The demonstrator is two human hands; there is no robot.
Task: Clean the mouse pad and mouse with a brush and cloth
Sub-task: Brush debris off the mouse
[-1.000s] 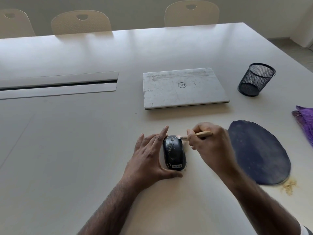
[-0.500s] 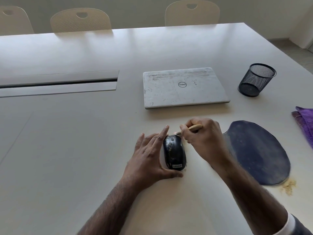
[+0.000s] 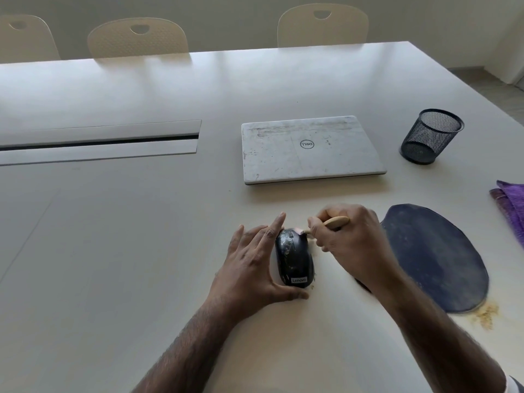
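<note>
A black dusty mouse [image 3: 295, 258] lies on the white table [image 3: 119, 251]. My left hand [image 3: 255, 265] grips it from the left, thumb at its near end and fingers along its side. My right hand [image 3: 351, 242] is closed on a brush with a wooden handle [image 3: 336, 221], its bristles touching the far right end of the mouse. A dark blue oval mouse pad [image 3: 436, 259] lies to the right, partly under my right forearm. A purple cloth [image 3: 511, 207] sits at the right edge of the view.
A closed silver laptop [image 3: 309, 148] lies beyond the mouse. A black mesh pen cup [image 3: 431, 136] stands at the far right. Yellowish crumbs [image 3: 486, 314] lie by the pad's near right edge. A cable slot [image 3: 99, 141] runs at the left. Chairs [image 3: 137, 38] line the far side.
My right hand with the brush moved left over the mouse's far end, then back to the right a little. My left hand and the mouse stayed in place.
</note>
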